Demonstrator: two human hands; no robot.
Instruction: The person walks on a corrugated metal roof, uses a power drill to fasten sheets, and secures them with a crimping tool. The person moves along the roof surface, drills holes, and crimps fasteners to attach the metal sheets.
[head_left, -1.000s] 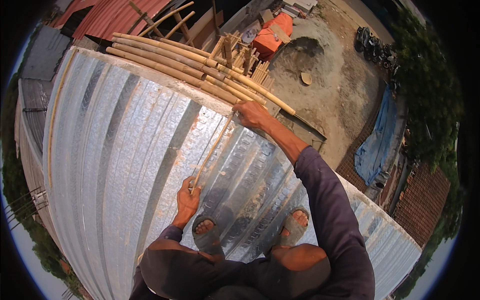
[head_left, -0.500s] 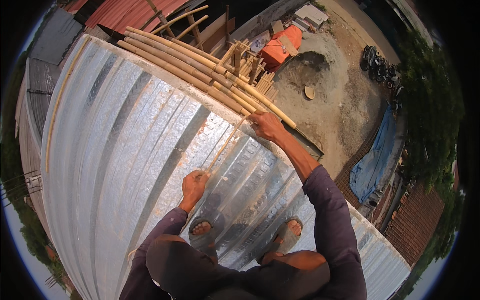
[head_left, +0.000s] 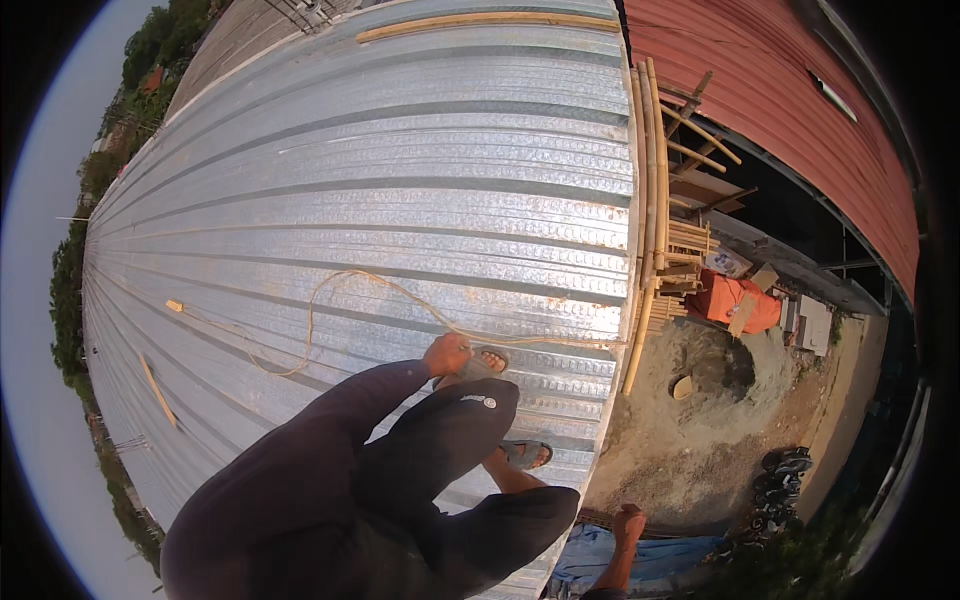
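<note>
My left hand (head_left: 447,355) is closed beside my sandalled foot, just on the near side of a thin yellowish cord (head_left: 400,290). Its fingertips are hidden, so a grip on anything does not show. From a small yellow block (head_left: 175,306), the cord curves in a loose bend across the ribbed metal roof (head_left: 520,160) to the right edge. My right hand (head_left: 628,522) is held out past that edge, above a blue tarp (head_left: 660,552); its fingers are curled and nothing shows in them.
Bamboo poles (head_left: 650,190) run along the roof's right edge. Below lie an orange tarp (head_left: 735,302), a sand heap with a pale basin (head_left: 683,387) and parked motorbikes (head_left: 785,480). A red roof (head_left: 760,70) stands at upper right; wooden strips (head_left: 157,390) lie on the metal.
My view has turned to the left, showing more roof. My right hand has come away from the cord and swung out to the right. My left hand has drawn back towards my foot.
</note>
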